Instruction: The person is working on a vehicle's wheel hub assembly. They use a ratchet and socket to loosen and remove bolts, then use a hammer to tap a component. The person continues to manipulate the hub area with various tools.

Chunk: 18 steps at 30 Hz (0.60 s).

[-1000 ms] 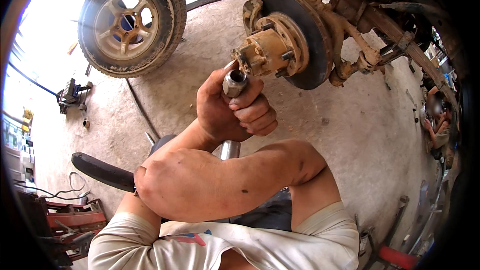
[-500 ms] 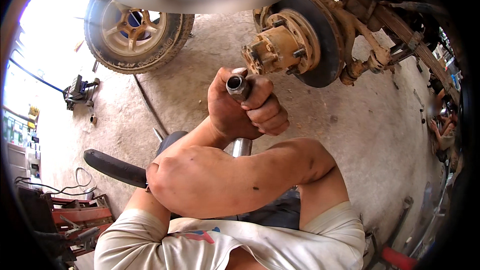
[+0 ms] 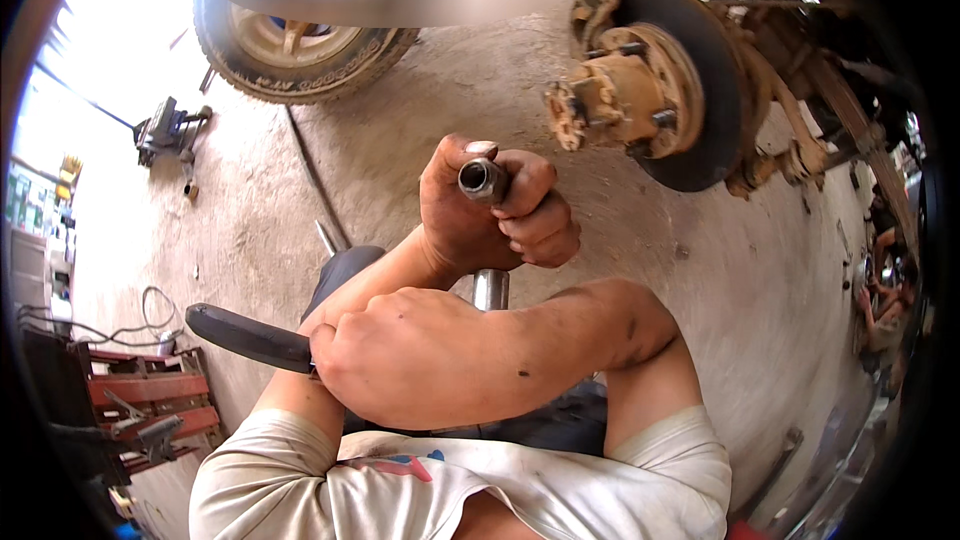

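My left hand (image 3: pixel 500 215) is closed round a dark metal socket (image 3: pixel 481 180), whose round open end faces up between thumb and fingers. A shiny metal cylinder (image 3: pixel 490 290) shows just below that hand; I cannot tell whether it belongs to the same tool. Crossed over my left forearm, my right hand (image 3: pixel 365 355) is closed on a tool with a curved black handle (image 3: pixel 245 337), which sticks out to the left. The rest of that tool is hidden behind the hand. Ahead to the right is a rusty wheel hub (image 3: pixel 625 100) with studs and a dark brake disc (image 3: pixel 705 90).
A tyred wheel (image 3: pixel 300 90) stands at the far left. A long bar (image 3: pixel 315 175) lies on the concrete floor near a dark metal device (image 3: pixel 168 130). Red metal equipment (image 3: pixel 155 390) and cables (image 3: pixel 140 325) are at the left; another person (image 3: pixel 885 300) is at the far right.
The view has shifted, so the hub now appears farther right and the tyred wheel higher up. Both hands keep their grips and nearly the same pose.
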Each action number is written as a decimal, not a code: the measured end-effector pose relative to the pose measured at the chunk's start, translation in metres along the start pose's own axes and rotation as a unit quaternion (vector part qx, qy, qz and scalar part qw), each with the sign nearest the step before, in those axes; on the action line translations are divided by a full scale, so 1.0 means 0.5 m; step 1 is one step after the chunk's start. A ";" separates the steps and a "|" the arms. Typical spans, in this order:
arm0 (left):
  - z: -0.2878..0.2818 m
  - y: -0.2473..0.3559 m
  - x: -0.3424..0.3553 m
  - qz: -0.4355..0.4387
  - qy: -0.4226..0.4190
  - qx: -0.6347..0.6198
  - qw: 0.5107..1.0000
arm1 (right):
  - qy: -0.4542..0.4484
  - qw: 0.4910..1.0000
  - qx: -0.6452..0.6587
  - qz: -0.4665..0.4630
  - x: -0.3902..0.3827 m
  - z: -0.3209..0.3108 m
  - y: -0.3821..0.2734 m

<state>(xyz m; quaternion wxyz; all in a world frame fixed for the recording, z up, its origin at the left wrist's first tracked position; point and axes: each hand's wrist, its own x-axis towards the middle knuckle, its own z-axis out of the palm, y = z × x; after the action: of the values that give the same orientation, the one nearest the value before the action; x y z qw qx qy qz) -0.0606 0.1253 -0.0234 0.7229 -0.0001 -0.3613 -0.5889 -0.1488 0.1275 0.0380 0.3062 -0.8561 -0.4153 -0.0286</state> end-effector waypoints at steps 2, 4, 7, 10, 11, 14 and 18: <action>-0.021 0.022 -0.048 0.054 0.072 -0.002 0.996 | -0.049 0.998 0.044 0.007 0.024 0.012 0.014; -0.039 0.056 -0.111 0.112 0.147 0.013 0.983 | -0.133 0.986 0.094 0.041 0.050 0.016 0.027; -0.077 0.122 -0.223 0.177 0.249 0.044 0.951 | -0.148 0.983 0.097 0.046 0.067 0.056 0.065; -0.079 0.193 -0.348 0.228 0.295 0.095 0.923 | -0.301 0.947 0.087 0.075 0.093 0.064 0.134; -0.074 0.216 -0.385 0.242 0.302 0.104 0.916 | -0.355 0.927 0.068 0.095 0.109 0.070 0.157; -0.059 0.250 -0.484 0.287 0.252 0.117 0.917 | -0.450 0.866 -0.001 0.217 0.165 0.119 0.213; -0.009 0.245 -0.562 0.335 0.197 0.093 0.917 | -0.455 0.827 -0.066 0.323 0.170 0.261 0.309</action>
<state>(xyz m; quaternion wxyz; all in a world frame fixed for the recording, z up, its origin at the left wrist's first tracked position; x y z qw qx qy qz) 0.0332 0.4001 -0.1214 0.9312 0.0623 -0.2432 -0.2642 -0.0076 0.1857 -0.1192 0.0168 -0.8757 -0.2042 0.4371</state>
